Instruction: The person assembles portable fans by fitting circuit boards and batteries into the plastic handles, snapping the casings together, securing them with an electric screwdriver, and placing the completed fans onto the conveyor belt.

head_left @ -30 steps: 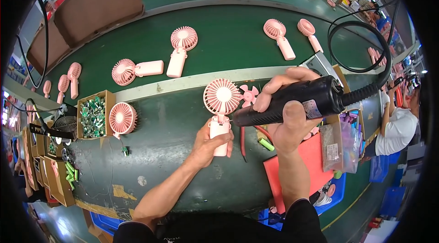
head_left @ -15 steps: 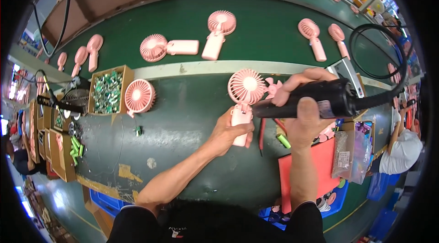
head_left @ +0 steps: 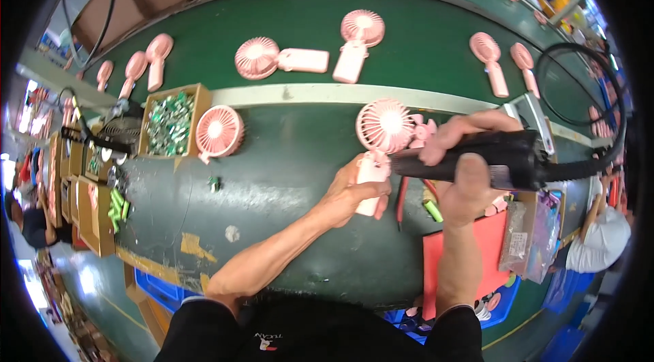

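A pink handheld fan (head_left: 372,185) is in my left hand (head_left: 353,197), which is closed around its handle, with the round slatted head pointing away from me. My right hand (head_left: 470,178) wraps a thick black corded tool that looks like an electric screwdriver (head_left: 507,161). Its tapered front end lies sideways at the top of the fan's handle, just below the head; whether the tip touches is hard to make out. A small pink fan blade (head_left: 423,131) lies beside the fan head, partly behind my right fingers. Below the tool are red-handled pliers (head_left: 402,202) and a green battery cell (head_left: 433,210).
Several finished-looking pink fans (head_left: 351,58) lie on the green conveyor (head_left: 422,41) beyond a pale rail. Left on the bench are a carton of green circuit boards (head_left: 170,123), a pink fan head (head_left: 220,131) and one loose board (head_left: 214,184). At right lies a red sheet (head_left: 470,253) near plastic bags.
The whole view has shifted slightly, so most of the bench appears farther right. Both hands keep their grips, with the tool's front end still at the fan's neck.
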Available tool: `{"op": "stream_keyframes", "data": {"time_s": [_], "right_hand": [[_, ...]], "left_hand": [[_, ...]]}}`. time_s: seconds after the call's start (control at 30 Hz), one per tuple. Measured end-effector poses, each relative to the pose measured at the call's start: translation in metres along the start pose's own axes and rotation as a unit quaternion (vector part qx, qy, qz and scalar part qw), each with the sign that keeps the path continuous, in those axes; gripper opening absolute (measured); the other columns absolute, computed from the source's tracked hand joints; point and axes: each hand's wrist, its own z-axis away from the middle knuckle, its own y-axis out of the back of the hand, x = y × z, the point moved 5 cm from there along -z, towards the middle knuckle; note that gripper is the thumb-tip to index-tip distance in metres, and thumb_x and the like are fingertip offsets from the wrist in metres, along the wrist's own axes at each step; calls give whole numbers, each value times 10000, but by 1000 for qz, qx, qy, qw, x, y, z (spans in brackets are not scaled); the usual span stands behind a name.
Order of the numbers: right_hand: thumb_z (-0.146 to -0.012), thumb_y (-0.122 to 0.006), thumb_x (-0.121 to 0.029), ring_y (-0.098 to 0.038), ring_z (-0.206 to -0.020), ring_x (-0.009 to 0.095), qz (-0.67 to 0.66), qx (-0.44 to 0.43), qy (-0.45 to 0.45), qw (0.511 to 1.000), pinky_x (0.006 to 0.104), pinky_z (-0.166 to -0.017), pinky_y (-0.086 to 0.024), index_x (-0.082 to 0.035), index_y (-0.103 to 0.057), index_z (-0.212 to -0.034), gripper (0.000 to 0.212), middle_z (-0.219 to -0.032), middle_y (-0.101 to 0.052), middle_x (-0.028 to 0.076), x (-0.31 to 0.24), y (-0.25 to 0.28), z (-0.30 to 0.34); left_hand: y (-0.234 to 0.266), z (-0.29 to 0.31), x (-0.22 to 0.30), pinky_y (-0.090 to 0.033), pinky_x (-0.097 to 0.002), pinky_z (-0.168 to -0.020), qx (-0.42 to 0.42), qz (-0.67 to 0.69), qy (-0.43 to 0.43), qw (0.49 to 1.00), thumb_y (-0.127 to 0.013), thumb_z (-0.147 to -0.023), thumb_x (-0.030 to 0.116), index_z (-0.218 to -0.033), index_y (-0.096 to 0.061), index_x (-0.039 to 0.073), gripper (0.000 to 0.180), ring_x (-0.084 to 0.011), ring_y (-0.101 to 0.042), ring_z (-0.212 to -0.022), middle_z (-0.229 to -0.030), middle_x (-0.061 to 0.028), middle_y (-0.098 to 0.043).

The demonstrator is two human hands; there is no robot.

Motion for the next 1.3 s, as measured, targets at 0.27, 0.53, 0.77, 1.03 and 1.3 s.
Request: {"op": "stream_keyframes", "data": {"time_s": [0.27, 0.53, 0.77, 1.03, 1.3], "right_hand": [[-648, -769, 58, -616, -644, 108, -57, 5, 7, 998, 238, -583, -521, 13, -493, -1060, 498, -779, -637, 96, 3, 0, 9], [-842, -692, -110, -608, -652, 158, -30, -17, 55, 998, 291, -615, -539, -1, -399, -1142, 433, -826, -607, 126, -29, 2, 11], [-879, -646, -310, -579, -558, 172, -16, 116, 95, 989, 290, -499, -520, 36, -424, -1138, 486, -817, -576, 143, -46, 43, -7], [-901, -617, -286, -572, -543, 180, -63, 130, 119, 982, 307, -502, -531, 33, -420, -1160, 456, -835, -581, 169, -57, 71, -19], [-916, -571, -415, -539, -555, 161, -74, 170, 112, 976, 283, -504, -488, -16, -412, -1189, 509, -856, -554, 126, -80, 99, -5]], "left_hand": [[-3, 3, -1, -488, -326, -465, 10, -17, -7, 1000, -616, -812, 15, -1168, -448, 12, 394, -206, -589, -543, -813, -113, -589], [0, 3, -7, -474, -318, -450, -8, 9, -10, 1000, -635, -829, 8, -1158, -439, 38, 384, -183, -577, -548, -835, -103, -578], [-3, 2, -8, -441, -285, -465, -32, -4, 2, 999, -609, -899, 157, -1185, -438, 39, 353, -161, -552, -561, -889, -104, -581], [-3, -3, -7, -425, -271, -520, -39, -14, -33, 999, -503, -935, 219, -1346, -377, 29, 470, -154, -529, -635, -1004, -132, -553], [-81, -83, 34, -505, -372, -755, 76, -436, -180, 878, -577, -881, 242, -1337, -406, -25, 556, -245, -651, -806, -942, -150, -627]]}}
